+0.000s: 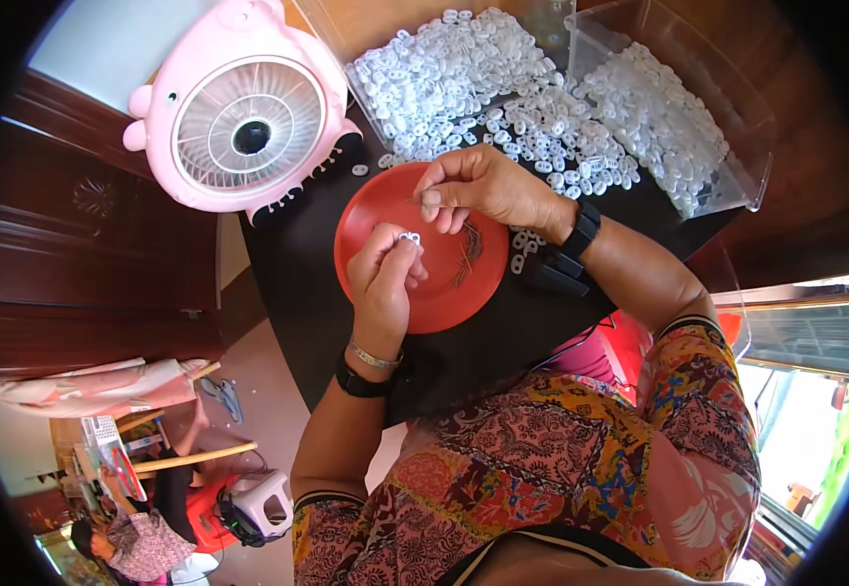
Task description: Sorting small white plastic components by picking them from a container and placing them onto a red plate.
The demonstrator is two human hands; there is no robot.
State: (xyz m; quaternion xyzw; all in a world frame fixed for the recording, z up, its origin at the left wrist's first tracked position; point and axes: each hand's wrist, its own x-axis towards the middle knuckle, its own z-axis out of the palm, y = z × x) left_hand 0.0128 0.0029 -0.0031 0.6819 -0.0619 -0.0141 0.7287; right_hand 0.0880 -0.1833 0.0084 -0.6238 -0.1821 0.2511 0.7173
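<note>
A small white plastic piece (pixel 409 237) is pinched between the fingertips of the left hand (pixel 382 278), above the red plate (pixel 385 200). The right hand (pixel 483 186) is closed on a thin pin (pixel 416 202), held just above the piece. Thin brown pins (pixel 467 256) lie on the plate. Loose white pieces (pixel 551 137) are heaped beyond it, beside a clear box (pixel 688 117) and a pink fan (pixel 239 112).
</note>
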